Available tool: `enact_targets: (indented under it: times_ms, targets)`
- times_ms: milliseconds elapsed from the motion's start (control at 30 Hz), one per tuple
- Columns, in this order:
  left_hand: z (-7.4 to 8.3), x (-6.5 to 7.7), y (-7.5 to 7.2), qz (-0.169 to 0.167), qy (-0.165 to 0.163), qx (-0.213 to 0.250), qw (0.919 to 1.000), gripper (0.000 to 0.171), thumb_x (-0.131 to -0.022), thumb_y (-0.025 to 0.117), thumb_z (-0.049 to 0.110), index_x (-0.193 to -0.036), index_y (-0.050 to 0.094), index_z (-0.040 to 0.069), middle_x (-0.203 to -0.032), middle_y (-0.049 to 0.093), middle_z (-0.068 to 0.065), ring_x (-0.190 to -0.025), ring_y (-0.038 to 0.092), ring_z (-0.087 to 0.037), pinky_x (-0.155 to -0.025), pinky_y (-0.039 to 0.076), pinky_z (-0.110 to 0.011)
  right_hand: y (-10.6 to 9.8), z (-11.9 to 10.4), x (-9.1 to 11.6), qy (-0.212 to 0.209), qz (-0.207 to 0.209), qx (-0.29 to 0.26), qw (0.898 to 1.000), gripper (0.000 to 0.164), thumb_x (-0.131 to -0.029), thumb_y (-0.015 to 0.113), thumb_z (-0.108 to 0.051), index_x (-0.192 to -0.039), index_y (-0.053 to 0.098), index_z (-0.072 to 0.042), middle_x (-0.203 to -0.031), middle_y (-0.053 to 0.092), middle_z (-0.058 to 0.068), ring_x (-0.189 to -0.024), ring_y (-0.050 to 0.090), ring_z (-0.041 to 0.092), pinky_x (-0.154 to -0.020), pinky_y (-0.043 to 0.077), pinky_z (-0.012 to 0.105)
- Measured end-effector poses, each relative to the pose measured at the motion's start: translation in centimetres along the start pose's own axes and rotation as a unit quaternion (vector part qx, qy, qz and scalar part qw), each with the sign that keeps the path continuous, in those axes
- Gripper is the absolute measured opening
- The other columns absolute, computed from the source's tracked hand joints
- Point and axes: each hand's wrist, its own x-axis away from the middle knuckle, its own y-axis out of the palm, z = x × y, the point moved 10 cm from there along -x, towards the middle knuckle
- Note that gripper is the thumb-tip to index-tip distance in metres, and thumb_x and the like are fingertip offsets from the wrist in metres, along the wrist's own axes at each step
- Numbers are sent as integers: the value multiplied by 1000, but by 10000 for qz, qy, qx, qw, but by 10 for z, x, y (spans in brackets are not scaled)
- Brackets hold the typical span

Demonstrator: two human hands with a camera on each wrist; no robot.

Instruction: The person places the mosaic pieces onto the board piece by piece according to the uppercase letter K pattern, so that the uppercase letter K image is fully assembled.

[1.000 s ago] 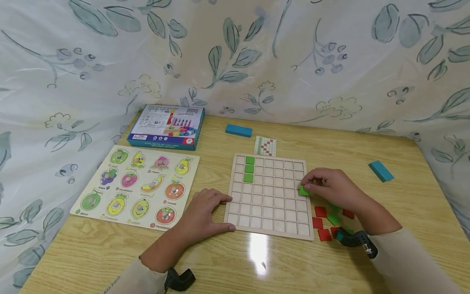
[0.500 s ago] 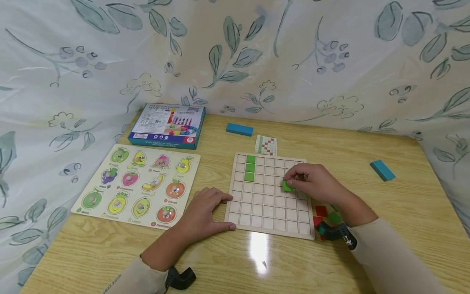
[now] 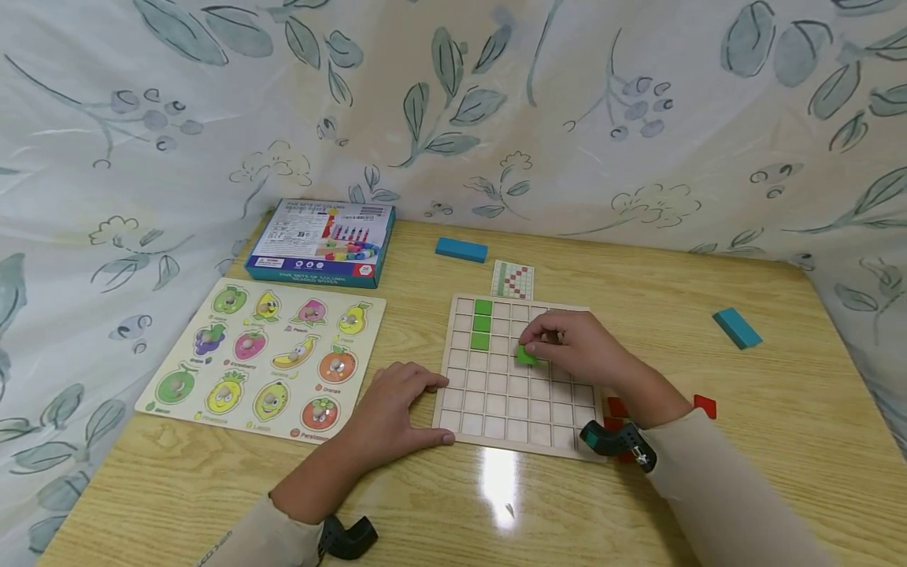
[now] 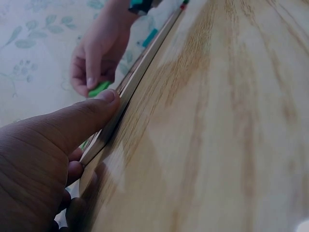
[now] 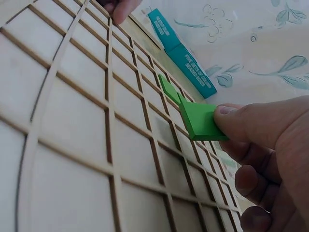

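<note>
Now my right grip [image 3: 577, 342] has carried its green tile [image 3: 524, 356] from the right edge of the board [image 3: 489, 402] to over the middle of the grid, so the piece is nearer to the others but, as I judge it, not yet laid. I pinch it between thumb and fingers, its free side pointing away from my palm; it is tilted and looks raised above the cells rather than seated in one. Beyond and to the left of that grip, three green tiles [image 3: 482, 324] fill the top three cells of the second column from the left; they are the same three as a moment ago, so only this one has made progress. My left grip [image 3: 393, 409] has stayed where it was, grasping nothing: thumb and forefinger are spread, touching the board at its near left corner and left edge, which I take to be steadying it. Ahead of my right grip, by the board's far edge, lies a card [image 3: 513, 280] printed in green and red. Nearer to me than that grip, beside my right sleeve [image 3: 723, 480], red tiles [image 3: 705, 406] lie on the worktop [image 3: 425, 512], some partly hidden.
</note>
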Motion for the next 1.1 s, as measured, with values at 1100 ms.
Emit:
enact_targets:
  times_ms: [1100]
  targets:
    - [1,0,-1,60,95,-69,9999,70,-76,95,52,-133,71,18,-118,66,6,-110,57,-17,-104,42,-47,52,-36,-26,-445,330,60,9984,4,-100,77,-15,-103,79,-17,-92,68,-9,-81,59,14,-74,50,33]
